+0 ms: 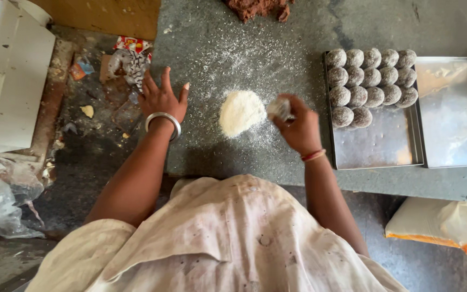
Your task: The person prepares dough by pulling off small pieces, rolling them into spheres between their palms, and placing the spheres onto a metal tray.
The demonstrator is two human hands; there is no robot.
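**A dusted ball held beside the flour heap**

We see the right hand (300,128) with its fingers closed around a small round ball coated in white powder (280,108), lifted just at the 3 o'clock edge of a low white mound of flour (241,112) that sits on the grey speckled stone counter (255,48). The ball is clamped between fingertips and thumb, touching nothing else that we can make out.

The left hand (161,100) lies flat at 9 o'clock from the mound, fingers spread apart and holding nothing, palm down at the counter's left edge, a silver metal bangle (164,123) on its wrist.

At 3 o'clock from the right hand stands a shallow rectangular steel tray (377,148), with rows of brown powder-dusted balls (371,84) packed into its far half. A second steel tray (455,116) sits touching it further right. At 12 o'clock from the mound, at the counter's far edge, lies a lump of dark brown mixture (259,8).
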